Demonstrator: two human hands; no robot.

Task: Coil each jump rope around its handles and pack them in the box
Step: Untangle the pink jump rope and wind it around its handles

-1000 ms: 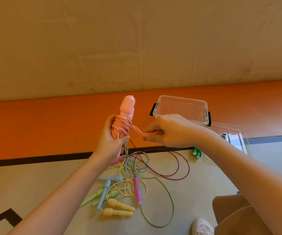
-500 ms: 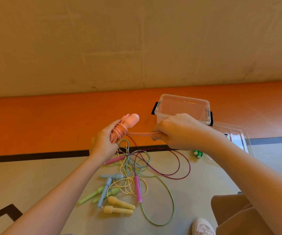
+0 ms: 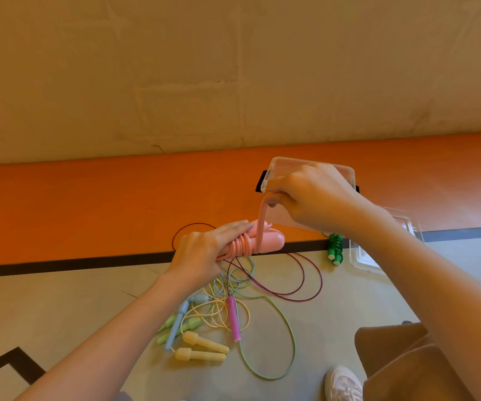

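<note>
My left hand point(image 3: 204, 250) holds the pink jump rope handles point(image 3: 268, 241), lying sideways with pink rope coiled round them. My right hand point(image 3: 306, 195) pinches the loose end of the pink rope point(image 3: 261, 218) and holds it up above the handles. Behind my right hand stands the clear plastic box point(image 3: 346, 172) with black latches. A coiled green jump rope point(image 3: 334, 247) lies on the floor beside the box. Below my hands lies a tangle of loose ropes point(image 3: 233, 290) with yellow handles point(image 3: 201, 348), a magenta handle point(image 3: 235, 319), a blue handle point(image 3: 177, 322) and light green handles point(image 3: 172, 328).
The clear box lid point(image 3: 378, 256) lies on the floor right of the green rope. An orange band of floor point(image 3: 89, 204) runs along the wall. My shoe point(image 3: 343, 383) and trouser knee point(image 3: 401, 363) are at the lower right.
The pink handles have tipped from upright to sideways and moved right. My right hand has lifted the rope end from level beside the handles to above them.
</note>
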